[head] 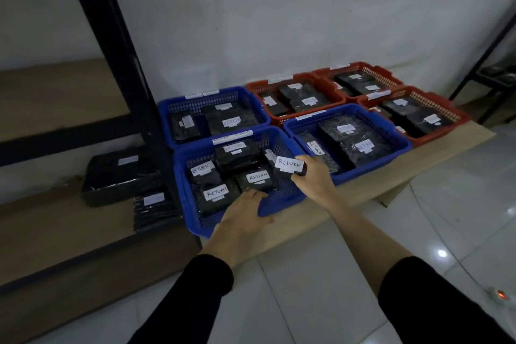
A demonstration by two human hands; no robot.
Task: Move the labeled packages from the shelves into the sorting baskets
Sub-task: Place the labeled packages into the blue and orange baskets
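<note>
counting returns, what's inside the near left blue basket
Near left blue basket: black packages, three flat labels reading RETURN. Right hand holds another RETURN package over its rim. Lower layers are hidden.

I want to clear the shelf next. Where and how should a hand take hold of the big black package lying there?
Judging by its pose, grip the big black package across its short width, near the end facing the blue basket. It lies flat with its top and front edge exposed, so come from above and the front; the shelf post crowds its right end.
</note>
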